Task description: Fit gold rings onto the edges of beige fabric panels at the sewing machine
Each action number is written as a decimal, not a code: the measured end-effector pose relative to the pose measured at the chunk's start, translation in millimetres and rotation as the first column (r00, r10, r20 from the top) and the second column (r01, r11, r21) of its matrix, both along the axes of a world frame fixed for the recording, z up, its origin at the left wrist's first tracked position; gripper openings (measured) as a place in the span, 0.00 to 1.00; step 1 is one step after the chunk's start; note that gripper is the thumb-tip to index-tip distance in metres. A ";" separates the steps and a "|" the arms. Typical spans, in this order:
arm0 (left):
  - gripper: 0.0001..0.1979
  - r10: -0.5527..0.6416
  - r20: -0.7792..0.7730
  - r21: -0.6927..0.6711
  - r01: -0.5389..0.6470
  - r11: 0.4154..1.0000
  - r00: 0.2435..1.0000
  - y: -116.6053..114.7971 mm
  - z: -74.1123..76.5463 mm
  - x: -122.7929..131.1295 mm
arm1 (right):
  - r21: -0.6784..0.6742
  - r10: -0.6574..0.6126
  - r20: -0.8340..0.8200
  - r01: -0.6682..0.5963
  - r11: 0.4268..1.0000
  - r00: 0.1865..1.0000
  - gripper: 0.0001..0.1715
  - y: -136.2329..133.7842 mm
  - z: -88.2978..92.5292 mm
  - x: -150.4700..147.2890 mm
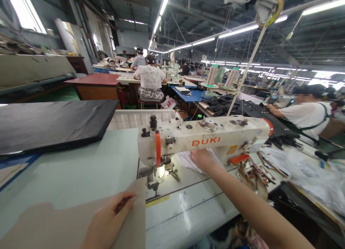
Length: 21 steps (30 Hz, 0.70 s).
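My left hand (110, 218) rests on a flat beige panel (67, 223) at the front left of the sewing table. Its thumb and fingers are pinched together; whatever is between them does not show. Beyond the panel stands a white sewing machine (178, 141) marked DUKI, with its lamp lit over the needle plate (159, 172). My right hand (201, 159) reaches beneath the machine's arm and grips a crumpled white cloth (185, 161). Part of that hand's fingers is hidden. The beige panel's upper right corner lies just short of the needle area.
A dark, flat stack (54, 123) lies at the left. White plastic bags (302, 173) and tools (258, 177) lie right of the machine. Thread cones (212, 75) stand behind it. One co-worker (150, 78) sits ahead, another (307, 112) works at the right among black pieces (231, 105).
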State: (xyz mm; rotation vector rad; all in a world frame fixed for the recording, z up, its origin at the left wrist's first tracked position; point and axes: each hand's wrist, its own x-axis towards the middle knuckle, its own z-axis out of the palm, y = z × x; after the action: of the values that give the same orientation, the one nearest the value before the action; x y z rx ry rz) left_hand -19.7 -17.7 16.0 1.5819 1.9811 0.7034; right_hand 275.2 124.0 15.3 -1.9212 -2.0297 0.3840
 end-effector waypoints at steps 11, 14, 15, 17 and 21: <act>0.14 -0.026 0.014 0.076 0.024 0.997 1.000 0.7 -1.3 -0.5 | 0.026 0.090 -0.725 -0.104 0.994 0.682 0.14 -48.0 14.6 8.5; 0.13 -0.028 0.014 0.094 0.027 0.995 1.000 -0.6 -0.8 -0.5 | 0.034 0.108 -0.824 -0.142 0.989 0.556 0.17 -64.1 20.4 5.9; 0.13 -0.029 0.014 0.097 0.028 0.995 0.999 -1.1 -0.7 -0.3 | 0.034 0.109 -0.846 -0.151 0.988 0.521 0.17 -69.1 22.1 4.2; 0.12 -0.034 0.020 0.105 0.032 0.994 0.999 -2.2 -0.9 0.4 | 0.032 0.106 -0.882 -0.166 0.986 0.459 0.16 -78.2 24.3 -0.7; 0.12 -0.071 0.062 0.131 0.063 0.989 0.996 -4.3 -2.8 1.9 | 0.016 0.091 -0.932 -0.211 0.977 0.352 0.15 -93.9 22.1 -18.8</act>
State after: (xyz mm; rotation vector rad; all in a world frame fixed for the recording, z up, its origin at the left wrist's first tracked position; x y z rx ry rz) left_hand -17.7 -22.0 13.2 1.6688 1.8588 0.8607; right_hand 256.3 30.2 37.4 -1.0219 -1.3357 1.3178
